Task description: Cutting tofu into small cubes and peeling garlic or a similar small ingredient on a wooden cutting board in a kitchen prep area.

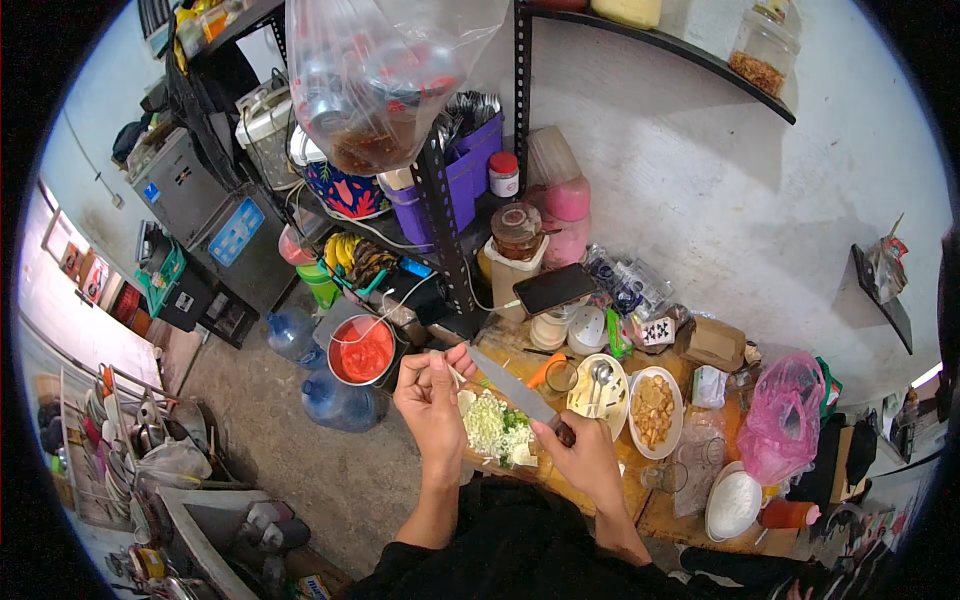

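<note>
My right hand grips the dark handle of a kitchen knife, its broad blade slanting up and left over the work table. Close to the blade's tip, my left hand is raised with its fingers pinched together; a small pale sliver shows at the fingertips, too small to name. Below the blade lies a heap of finely chopped white and pale green vegetable, with greener bits toward its right side. The cutting board beneath is mostly hidden by the heap and my hands.
Right of the knife stand a cream dish with spoons, a white bowl of brown chunks and a bowl of white contents. A phone leans behind. Left are a pot of red sauce and water jugs. A plastic bag hangs overhead.
</note>
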{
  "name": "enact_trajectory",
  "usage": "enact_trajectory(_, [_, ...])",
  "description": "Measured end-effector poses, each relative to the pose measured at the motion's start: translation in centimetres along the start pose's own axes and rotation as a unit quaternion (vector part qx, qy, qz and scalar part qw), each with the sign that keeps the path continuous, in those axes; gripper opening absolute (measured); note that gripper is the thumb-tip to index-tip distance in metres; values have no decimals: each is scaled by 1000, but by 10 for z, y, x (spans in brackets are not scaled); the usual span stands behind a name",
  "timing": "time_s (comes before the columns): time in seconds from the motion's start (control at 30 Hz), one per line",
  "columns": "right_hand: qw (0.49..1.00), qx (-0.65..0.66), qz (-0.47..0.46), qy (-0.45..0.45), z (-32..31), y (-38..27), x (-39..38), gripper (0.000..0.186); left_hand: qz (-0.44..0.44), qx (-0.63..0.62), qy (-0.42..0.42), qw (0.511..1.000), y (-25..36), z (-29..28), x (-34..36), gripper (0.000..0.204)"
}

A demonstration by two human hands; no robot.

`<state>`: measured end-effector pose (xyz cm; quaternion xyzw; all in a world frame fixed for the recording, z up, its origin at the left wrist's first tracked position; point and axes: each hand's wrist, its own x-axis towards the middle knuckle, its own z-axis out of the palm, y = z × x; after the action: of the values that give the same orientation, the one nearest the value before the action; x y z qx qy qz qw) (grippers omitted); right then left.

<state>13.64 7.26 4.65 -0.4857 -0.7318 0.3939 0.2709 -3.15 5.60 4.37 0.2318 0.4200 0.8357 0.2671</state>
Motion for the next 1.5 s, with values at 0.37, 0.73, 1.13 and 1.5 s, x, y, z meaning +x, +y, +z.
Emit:
enact_trajectory(0.37, [1000,20,-1,-8,3,1,3,37,-4,-7,-13,1000,-3,-1,3,11])
enact_trajectory(0.73, [998,10,38,-56,2,-1,3,42,-11,-33,-17,999,-3,1,3,11])
enact_trajectory(1.13, [988,103,11,-110,1,11,-1,42,-73,-65,-63,993,-5,-4,5,14])
enact_trajectory(1.5, [993,91,15,-72,-4,5,-4,31,-467,-589,-164,639,-15,-32,13,19])
